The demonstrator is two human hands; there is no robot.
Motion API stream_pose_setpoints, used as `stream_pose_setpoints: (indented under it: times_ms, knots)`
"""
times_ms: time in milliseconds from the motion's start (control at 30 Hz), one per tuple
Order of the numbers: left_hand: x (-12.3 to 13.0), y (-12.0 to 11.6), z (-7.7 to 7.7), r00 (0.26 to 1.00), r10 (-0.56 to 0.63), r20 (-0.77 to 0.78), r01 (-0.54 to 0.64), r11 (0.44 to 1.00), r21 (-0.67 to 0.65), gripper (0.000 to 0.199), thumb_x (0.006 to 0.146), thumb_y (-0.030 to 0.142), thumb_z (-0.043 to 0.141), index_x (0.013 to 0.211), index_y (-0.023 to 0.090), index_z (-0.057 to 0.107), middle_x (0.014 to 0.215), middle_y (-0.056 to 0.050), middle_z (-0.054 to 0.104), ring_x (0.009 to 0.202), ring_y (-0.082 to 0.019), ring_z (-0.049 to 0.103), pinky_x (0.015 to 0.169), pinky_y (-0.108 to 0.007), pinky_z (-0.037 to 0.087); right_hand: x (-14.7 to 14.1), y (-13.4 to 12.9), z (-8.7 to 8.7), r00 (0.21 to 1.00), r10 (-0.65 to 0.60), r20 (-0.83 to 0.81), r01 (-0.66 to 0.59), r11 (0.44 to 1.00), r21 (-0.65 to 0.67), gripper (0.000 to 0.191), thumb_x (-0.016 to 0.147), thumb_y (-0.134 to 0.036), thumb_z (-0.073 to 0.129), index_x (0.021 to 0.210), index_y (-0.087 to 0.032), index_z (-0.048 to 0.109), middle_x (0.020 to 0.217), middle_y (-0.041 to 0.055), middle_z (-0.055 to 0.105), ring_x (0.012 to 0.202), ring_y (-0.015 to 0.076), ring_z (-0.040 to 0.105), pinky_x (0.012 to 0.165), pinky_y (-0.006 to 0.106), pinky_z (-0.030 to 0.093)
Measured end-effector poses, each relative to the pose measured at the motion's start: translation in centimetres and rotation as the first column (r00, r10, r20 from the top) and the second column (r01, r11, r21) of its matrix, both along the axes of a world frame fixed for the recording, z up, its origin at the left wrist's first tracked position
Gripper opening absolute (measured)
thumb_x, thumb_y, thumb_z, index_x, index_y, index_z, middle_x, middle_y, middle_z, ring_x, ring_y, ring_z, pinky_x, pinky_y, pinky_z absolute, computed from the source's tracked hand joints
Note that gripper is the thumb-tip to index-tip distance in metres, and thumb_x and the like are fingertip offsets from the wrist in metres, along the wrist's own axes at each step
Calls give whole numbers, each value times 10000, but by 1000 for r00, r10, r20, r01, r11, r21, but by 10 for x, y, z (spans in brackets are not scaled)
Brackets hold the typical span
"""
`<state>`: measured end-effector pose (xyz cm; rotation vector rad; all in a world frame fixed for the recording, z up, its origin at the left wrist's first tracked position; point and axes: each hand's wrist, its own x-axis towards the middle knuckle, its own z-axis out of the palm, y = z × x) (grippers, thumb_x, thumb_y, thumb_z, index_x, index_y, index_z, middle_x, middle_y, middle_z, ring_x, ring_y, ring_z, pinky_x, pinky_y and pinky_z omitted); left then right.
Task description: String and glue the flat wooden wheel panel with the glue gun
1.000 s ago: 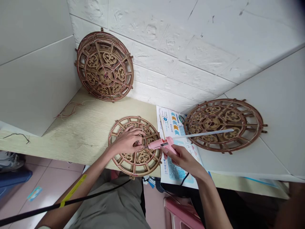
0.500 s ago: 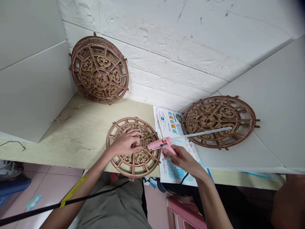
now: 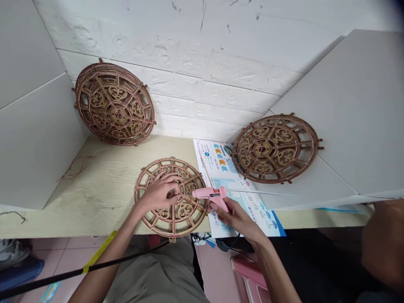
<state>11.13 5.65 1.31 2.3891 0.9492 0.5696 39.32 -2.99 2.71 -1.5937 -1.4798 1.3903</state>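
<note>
A round brown openwork panel (image 3: 184, 209) with scrolled cut-outs and reddish wires lies flat at the table's front edge. My left hand (image 3: 162, 190) rests over its middle, fingers stretched and apart, thumb and fingertips touching the panel near its hub. Whether a thin wire lies under the fingertips is hard to make out. In my right hand (image 3: 232, 212) is a pink hot glue gun (image 3: 210, 193), held by its grip. Its nozzle points left, just short of my left thumb, over the panel. A long, clear glue stick (image 3: 259, 192) sticks out of its back.
Similar round panels lean at the back left (image 3: 115, 109) and against the white board (image 3: 334, 126) on the right (image 3: 274, 147). Under the glue gun lies a printed sheet (image 3: 265, 216). Loose wires (image 3: 74, 170) lie on the left, and a black cord (image 3: 126, 259) crosses my left forearm.
The view has shifted, so the leaning panels appear further left. The glue gun has tilted slightly, its stick now lying nearly level. Both hands stay around the same part of the panel.
</note>
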Motion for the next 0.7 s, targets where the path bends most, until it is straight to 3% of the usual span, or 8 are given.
stream_pose_setpoints:
  times_ms: [267,567,700]
  knots:
    - [0,1,-1,1000,7,-20,-6,1000,10,104,890,246,654,809,217,595,1409,20,597,1364,-240,493,1272,-537,149,-9,-6,-9,999,-39,-8,39,999,17,537,826,-721,631,831,-192,536,664,-49,336,577,99,227,502,239,239]
    - [0,2,-5,1000,-2,0,2,1000,22,93,890,240,648,820,216,592,1416,18,590,1366,-234,489,1277,-553,101,-16,-5,-6,999,-43,7,43,998,35,677,796,-877,484,720,-204,485,573,-49,355,532,108,309,490,254,240]
    - [1,3,-8,1000,-4,-10,4,999,35,122,914,281,635,821,219,588,1403,21,601,1374,-233,488,1272,-550,130,-17,-5,-7,998,-65,-17,66,996,61,659,805,-850,521,712,-198,489,580,-39,396,544,108,336,505,253,269]
